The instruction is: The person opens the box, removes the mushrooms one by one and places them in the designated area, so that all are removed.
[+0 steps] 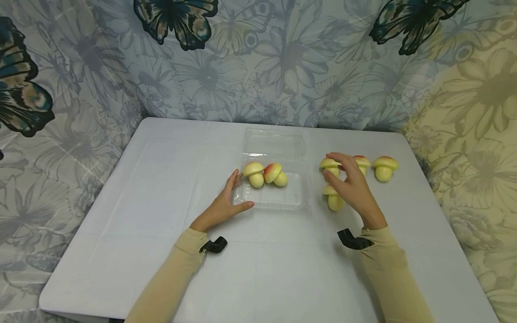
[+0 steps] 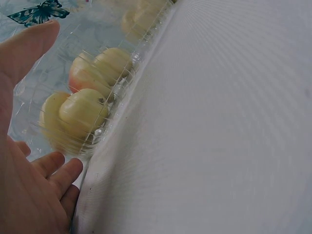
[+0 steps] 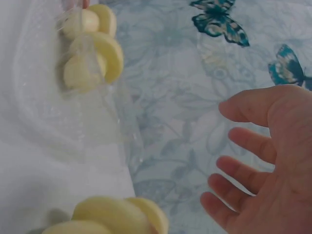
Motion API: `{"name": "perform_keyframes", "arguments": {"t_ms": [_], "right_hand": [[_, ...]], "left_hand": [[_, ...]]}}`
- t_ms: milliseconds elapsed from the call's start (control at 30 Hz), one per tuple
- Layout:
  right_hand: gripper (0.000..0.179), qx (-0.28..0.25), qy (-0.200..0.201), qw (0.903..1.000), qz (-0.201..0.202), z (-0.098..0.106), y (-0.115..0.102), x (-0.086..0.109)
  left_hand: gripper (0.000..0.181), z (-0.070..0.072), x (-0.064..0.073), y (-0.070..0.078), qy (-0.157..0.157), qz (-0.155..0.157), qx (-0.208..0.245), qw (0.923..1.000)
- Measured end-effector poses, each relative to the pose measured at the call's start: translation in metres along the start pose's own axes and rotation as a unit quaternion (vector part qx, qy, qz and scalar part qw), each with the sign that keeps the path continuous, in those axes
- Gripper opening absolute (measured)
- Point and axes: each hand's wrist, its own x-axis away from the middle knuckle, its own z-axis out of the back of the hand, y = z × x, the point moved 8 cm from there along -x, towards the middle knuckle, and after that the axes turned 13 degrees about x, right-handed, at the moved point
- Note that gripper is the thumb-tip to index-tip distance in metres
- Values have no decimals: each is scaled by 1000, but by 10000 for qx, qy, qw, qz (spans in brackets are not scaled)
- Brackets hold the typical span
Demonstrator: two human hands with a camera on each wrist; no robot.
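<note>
A clear plastic clamshell box (image 1: 292,190) lies with its lid (image 1: 274,142) folded back on the white table. Inside, towards its left, sit two yellow toy mushrooms, one plain (image 1: 253,168) and one with a red-tinged cap (image 1: 273,172). At the box's left edge is my left hand (image 1: 222,206), thumb and fingers spread around the corner; the left wrist view shows its fingertips (image 2: 73,168) right by the clear wall. My right hand (image 1: 352,188) hovers over the loose mushrooms on the right, its fingers apart and nothing in its grasp. It partly hides a mushroom (image 1: 329,165) and another nearer one (image 1: 335,202).
Further right stand two more mushrooms with reddish caps, one (image 1: 362,162) partly behind the right hand and one (image 1: 385,168) nearer the table's right edge. Flowered cloth with butterflies (image 1: 282,63) hangs behind the white table (image 1: 121,215).
</note>
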Motion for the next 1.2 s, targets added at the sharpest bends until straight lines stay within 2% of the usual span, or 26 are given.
{"name": "perform_keyframes", "arguments": {"t_ms": [333,1200], "right_hand": [[49,-287,-76,9995,50,-4,-16,-13],[48,-298,105,9989,359,-5,-50,-37]], "left_hand": [[116,0,-2,-3,22,-30,12,10000],[116,0,0,-2,-21,27,68,10000]]}}
